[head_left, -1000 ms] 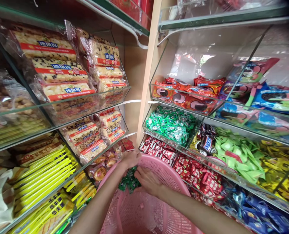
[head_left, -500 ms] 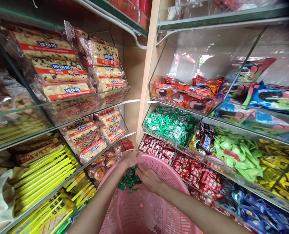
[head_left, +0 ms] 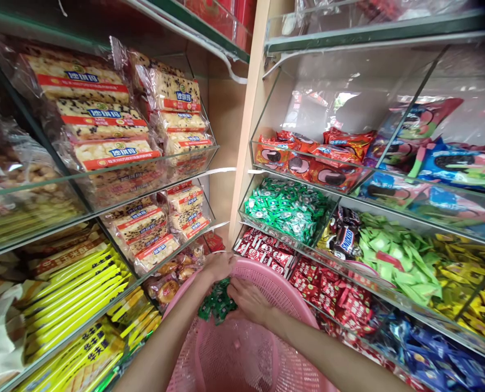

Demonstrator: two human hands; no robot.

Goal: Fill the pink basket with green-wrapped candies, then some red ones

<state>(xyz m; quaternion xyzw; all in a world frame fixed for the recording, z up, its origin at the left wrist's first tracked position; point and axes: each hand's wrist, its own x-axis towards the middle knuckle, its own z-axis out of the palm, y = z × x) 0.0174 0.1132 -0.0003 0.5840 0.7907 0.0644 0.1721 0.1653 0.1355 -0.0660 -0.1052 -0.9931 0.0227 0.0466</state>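
We record the green packets as one cluster inside the pink basket, up by its far wall. Cluster about as broad as tall, no clear long axis; its lower end splits into two lobes, both pointing down toward the basket's bottom. Single packets overlap too closely for us to take their axes.

The right hand has its fingers bent over the cluster's right edge, grasping it. The left hand lies at the basket's far rim; we cannot tell whether it grips anything.

Writing: print on the green packets is too small to read. Left of the basket, we read 沙琪玛 on wrapped bars and, lower, 华夫 on yellow packets. Right of it, SNICKERS on a dark wrapper.
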